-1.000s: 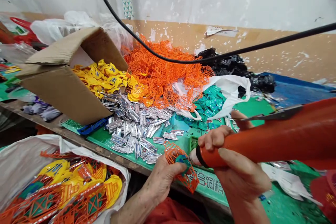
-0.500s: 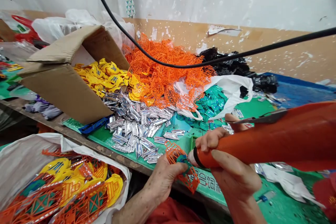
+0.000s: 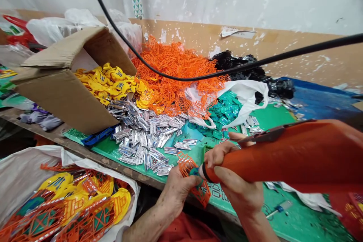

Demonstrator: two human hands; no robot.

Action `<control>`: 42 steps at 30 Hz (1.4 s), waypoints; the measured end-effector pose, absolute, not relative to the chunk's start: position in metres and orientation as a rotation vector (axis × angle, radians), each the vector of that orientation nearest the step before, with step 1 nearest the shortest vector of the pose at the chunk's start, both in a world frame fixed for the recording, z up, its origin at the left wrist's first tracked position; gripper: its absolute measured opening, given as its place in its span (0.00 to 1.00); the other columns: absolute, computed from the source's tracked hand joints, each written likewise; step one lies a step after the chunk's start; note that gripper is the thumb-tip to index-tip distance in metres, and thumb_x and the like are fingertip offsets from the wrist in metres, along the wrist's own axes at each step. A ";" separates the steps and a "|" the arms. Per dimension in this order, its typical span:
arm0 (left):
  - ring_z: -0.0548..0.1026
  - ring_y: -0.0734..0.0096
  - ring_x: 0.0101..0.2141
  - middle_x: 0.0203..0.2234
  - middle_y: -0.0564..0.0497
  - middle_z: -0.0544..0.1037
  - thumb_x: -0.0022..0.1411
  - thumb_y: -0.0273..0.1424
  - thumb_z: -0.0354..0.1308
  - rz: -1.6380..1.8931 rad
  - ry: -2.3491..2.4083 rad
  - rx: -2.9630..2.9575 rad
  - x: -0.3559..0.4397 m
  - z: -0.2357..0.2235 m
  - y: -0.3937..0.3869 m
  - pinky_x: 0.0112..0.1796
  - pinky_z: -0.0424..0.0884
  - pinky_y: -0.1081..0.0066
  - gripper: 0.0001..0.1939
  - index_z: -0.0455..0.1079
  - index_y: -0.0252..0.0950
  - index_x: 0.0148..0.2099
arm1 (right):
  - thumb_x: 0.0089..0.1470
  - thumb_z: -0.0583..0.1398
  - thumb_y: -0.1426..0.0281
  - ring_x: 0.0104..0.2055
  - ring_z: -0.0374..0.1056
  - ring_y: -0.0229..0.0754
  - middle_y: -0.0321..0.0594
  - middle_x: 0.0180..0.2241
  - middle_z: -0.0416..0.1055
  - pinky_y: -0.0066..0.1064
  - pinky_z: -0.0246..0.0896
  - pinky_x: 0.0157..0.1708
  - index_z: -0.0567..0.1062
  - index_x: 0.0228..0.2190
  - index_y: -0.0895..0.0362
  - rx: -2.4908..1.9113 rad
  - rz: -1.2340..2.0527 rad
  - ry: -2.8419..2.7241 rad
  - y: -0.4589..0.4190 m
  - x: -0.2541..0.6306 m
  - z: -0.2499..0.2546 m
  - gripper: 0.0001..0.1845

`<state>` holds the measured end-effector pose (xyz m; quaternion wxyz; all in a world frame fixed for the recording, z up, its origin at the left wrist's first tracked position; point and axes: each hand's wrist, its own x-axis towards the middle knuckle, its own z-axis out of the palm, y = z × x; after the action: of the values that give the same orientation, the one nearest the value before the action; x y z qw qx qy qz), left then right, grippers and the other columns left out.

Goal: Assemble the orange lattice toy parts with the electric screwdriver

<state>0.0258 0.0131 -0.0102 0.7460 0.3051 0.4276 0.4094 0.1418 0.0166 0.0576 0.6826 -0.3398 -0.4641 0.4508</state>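
Note:
My left hand is closed around an orange plastic lattice part with a small teal piece on it. My right hand grips the front of a thick orange power screwdriver, which has a dark lever along its top. Its pale nose, behind a black ring, sits against the teal piece, and the bit's tip is hidden there. Beside the hands lie silver parts in a loose heap and a small green basket, partly covered by my right hand.
A tipped cardboard box spills yellow parts. Behind are piles of orange lattices, teal pieces and black parts. A white sack of joined parts stands at lower left. A black cable hangs across. A screwdriver lies right.
The power screwdriver has moved left and closer onto the teal piece, its rear end lower, with my right hand following. My left hand keeps its hold. The loose screwdriver has come into fuller view.

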 end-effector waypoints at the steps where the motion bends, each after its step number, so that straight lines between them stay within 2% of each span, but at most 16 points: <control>1: 0.72 0.69 0.27 0.24 0.53 0.75 0.41 0.31 0.67 0.913 0.939 0.650 0.026 -0.010 0.013 0.33 0.68 0.69 0.14 0.74 0.34 0.34 | 0.44 0.64 0.76 0.27 0.67 0.38 0.29 0.26 0.68 0.34 0.67 0.32 0.64 0.47 0.47 -0.766 1.012 -1.039 0.017 0.142 0.057 0.29; 5: 0.72 0.68 0.26 0.23 0.53 0.74 0.41 0.30 0.68 0.929 0.917 0.619 0.025 -0.007 0.012 0.32 0.68 0.69 0.12 0.74 0.33 0.31 | 0.43 0.65 0.75 0.27 0.67 0.38 0.29 0.26 0.68 0.35 0.67 0.31 0.64 0.48 0.48 -0.770 1.036 -1.020 0.017 0.141 0.057 0.30; 10: 0.73 0.67 0.29 0.26 0.52 0.76 0.42 0.27 0.67 0.887 0.828 0.602 0.020 0.002 0.012 0.36 0.70 0.69 0.13 0.74 0.34 0.34 | 0.41 0.65 0.77 0.24 0.67 0.37 0.29 0.24 0.69 0.34 0.67 0.28 0.67 0.48 0.46 -0.672 1.097 -0.981 0.021 0.150 0.069 0.32; 14: 0.75 0.68 0.32 0.31 0.51 0.77 0.47 0.28 0.66 0.860 0.863 0.599 0.010 0.003 0.012 0.37 0.72 0.67 0.13 0.74 0.35 0.39 | 0.38 0.62 0.78 0.23 0.65 0.37 0.28 0.22 0.69 0.35 0.67 0.30 0.70 0.46 0.47 -0.675 0.902 -0.900 0.040 0.172 0.079 0.30; 17: 0.76 0.68 0.33 0.33 0.50 0.78 0.49 0.31 0.67 0.829 0.862 0.596 0.003 -0.002 0.012 0.36 0.73 0.68 0.17 0.73 0.36 0.43 | 0.36 0.64 0.77 0.22 0.64 0.38 0.28 0.20 0.69 0.34 0.64 0.27 0.72 0.43 0.51 -0.761 0.708 -0.863 0.061 0.189 0.074 0.27; 20: 0.76 0.69 0.31 0.29 0.51 0.77 0.47 0.33 0.68 0.815 0.884 0.582 0.001 -0.003 0.012 0.34 0.73 0.69 0.18 0.72 0.35 0.42 | 0.34 0.66 0.76 0.20 0.64 0.38 0.29 0.19 0.68 0.34 0.63 0.24 0.74 0.33 0.56 -0.857 0.661 -0.830 0.078 0.196 0.060 0.18; 24: 0.76 0.68 0.29 0.28 0.51 0.77 0.44 0.33 0.70 0.805 0.910 0.549 0.004 0.001 0.013 0.34 0.74 0.68 0.19 0.72 0.35 0.40 | 0.34 0.66 0.75 0.20 0.65 0.38 0.31 0.19 0.69 0.35 0.64 0.24 0.72 0.23 0.57 -0.901 0.669 -0.834 0.086 0.193 0.042 0.09; 26: 0.76 0.68 0.28 0.28 0.51 0.77 0.44 0.33 0.70 0.805 0.918 0.549 0.005 0.003 0.013 0.34 0.74 0.67 0.18 0.72 0.34 0.39 | 0.35 0.66 0.75 0.20 0.65 0.38 0.31 0.19 0.68 0.35 0.65 0.24 0.71 0.22 0.57 -0.912 0.668 -0.842 0.087 0.191 0.038 0.08; 32: 0.75 0.68 0.28 0.28 0.51 0.77 0.45 0.32 0.69 0.802 0.936 0.557 0.006 0.001 0.013 0.34 0.74 0.66 0.17 0.73 0.35 0.38 | 0.35 0.66 0.74 0.22 0.66 0.39 0.31 0.19 0.69 0.34 0.65 0.24 0.73 0.28 0.57 -0.954 0.652 -0.837 0.089 0.190 0.034 0.12; 37: 0.75 0.68 0.29 0.28 0.52 0.77 0.44 0.32 0.68 0.802 0.930 0.550 0.006 0.000 0.014 0.34 0.73 0.67 0.18 0.72 0.36 0.39 | 0.34 0.66 0.75 0.23 0.65 0.38 0.33 0.19 0.69 0.32 0.63 0.23 0.73 0.19 0.58 -0.954 0.653 -0.848 0.091 0.191 0.027 0.05; 42: 0.75 0.69 0.28 0.27 0.52 0.76 0.44 0.32 0.68 0.805 0.935 0.550 0.006 0.000 0.013 0.33 0.73 0.68 0.18 0.71 0.35 0.39 | 0.34 0.66 0.74 0.22 0.65 0.38 0.34 0.18 0.69 0.31 0.61 0.22 0.74 0.17 0.58 -0.965 0.664 -0.852 0.092 0.192 0.025 0.04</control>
<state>0.0063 0.0135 0.0001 0.7805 0.2545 0.4327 0.3727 0.1917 0.0917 0.0246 0.7491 -0.4413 -0.3898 0.3036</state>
